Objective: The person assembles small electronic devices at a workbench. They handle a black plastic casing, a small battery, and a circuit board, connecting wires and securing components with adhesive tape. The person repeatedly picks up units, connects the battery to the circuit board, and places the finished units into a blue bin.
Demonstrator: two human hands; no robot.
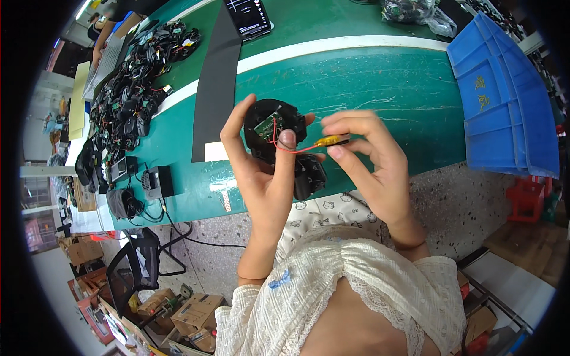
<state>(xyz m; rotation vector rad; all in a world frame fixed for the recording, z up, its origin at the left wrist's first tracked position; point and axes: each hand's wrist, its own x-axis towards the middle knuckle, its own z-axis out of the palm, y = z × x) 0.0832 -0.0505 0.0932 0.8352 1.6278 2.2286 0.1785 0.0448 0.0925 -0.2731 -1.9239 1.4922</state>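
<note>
My left hand [261,190] grips a round black plastic housing [256,110], its open side facing up, with the thumb pressed on the inside. A small green circuit board [267,126] sits in the housing. A second black part [311,177] hangs just below; how it joins the housing is hidden by my fingers. Thin red wires [295,152] run from the board to a small battery [328,141] wrapped in yellow tape. My right hand [383,172] pinches that battery between thumb and fingers, right of the housing.
Many black housings with wires lie heaped [122,110] on the left of the green table [386,89]. A blue crate [504,101] stands at the right. Farther back are a phone [252,26] and a bagged bundle [409,10]. A black box [157,182] with cables sits near the front-left edge.
</note>
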